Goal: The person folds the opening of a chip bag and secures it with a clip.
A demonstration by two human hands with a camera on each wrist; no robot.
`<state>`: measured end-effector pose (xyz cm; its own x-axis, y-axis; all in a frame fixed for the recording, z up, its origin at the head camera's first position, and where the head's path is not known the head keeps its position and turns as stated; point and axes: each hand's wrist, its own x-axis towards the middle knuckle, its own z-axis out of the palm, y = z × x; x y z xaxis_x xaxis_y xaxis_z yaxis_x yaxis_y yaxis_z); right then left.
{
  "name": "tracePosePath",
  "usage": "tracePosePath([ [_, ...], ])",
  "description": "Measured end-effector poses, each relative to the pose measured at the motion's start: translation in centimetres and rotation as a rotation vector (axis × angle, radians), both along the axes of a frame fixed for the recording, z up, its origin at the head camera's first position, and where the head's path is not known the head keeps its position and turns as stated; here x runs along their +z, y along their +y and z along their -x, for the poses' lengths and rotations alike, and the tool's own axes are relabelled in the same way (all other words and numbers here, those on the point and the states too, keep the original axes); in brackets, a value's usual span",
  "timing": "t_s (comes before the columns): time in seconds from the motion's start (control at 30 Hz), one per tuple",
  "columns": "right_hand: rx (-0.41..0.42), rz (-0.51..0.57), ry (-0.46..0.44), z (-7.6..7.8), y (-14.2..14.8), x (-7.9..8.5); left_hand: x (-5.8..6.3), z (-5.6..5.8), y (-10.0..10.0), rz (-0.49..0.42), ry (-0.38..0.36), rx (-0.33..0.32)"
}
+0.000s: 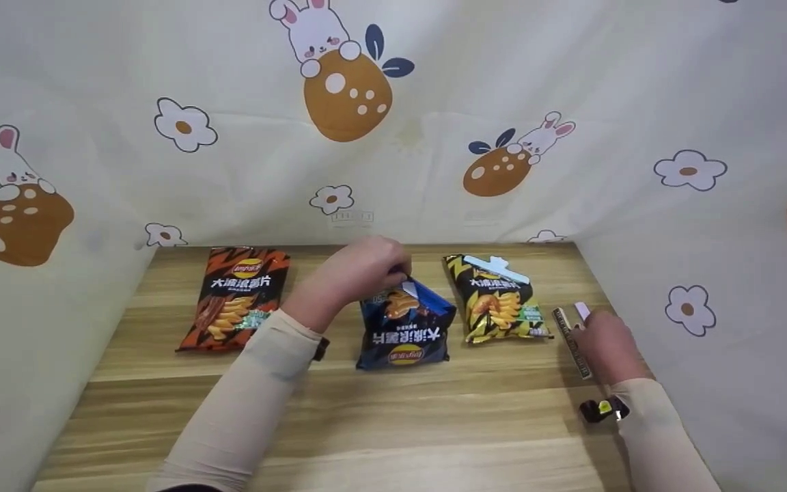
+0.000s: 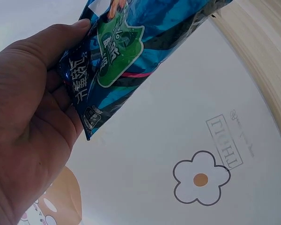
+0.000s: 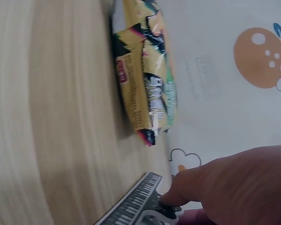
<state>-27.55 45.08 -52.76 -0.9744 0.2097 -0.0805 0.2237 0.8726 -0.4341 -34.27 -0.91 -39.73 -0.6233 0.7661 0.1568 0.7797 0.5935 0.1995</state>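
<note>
A two-handed hold at a wooden surface (image 1: 325, 424)
A red bag (image 1: 236, 301) lies flat; fingers of the left hand (image 1: 366, 270) pinch the far edge of the middle, blue bag (image 1: 404, 335), seemingly to steady it; a pale clip (image 1: 492, 268) spans the yellow bag (image 1: 499, 311), likely keeping it closed; at far right, fingers of the right hand (image 1: 609, 345) grip a patterned clip (image 3: 136, 199).
</note>
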Motion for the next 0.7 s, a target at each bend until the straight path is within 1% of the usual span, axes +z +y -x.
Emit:
tracePosePath([
  [0.07,0.011,0.056,-0.028,0.1,0.1,0.5,0.0,0.0,0.0,-0.001,-0.002,0.002],
  [0.13,0.018,0.089,-0.054,0.1,0.2,1.0,-0.1,0.1,0.0,0.002,-0.001,0.002],
  [0.23,0.013,0.12,-0.092,0.2,0.3,1.5,-0.1,0.2,0.0,0.006,0.0,0.001],
  [0.33,0.007,0.141,-0.11,0.2,0.3,1.8,-0.1,0.1,-0.1,0.01,-0.006,0.005],
  [0.53,0.017,0.152,-0.087,0.2,0.5,1.9,0.0,0.2,0.0,0.01,-0.018,0.007],
  [0.63,0.01,0.146,-0.055,0.1,0.4,1.9,0.0,0.1,0.0,0.004,-0.024,0.007],
  [0.7,-0.007,0.151,-0.018,0.2,0.3,1.9,0.0,0.1,0.0,0.003,-0.026,0.009],
])
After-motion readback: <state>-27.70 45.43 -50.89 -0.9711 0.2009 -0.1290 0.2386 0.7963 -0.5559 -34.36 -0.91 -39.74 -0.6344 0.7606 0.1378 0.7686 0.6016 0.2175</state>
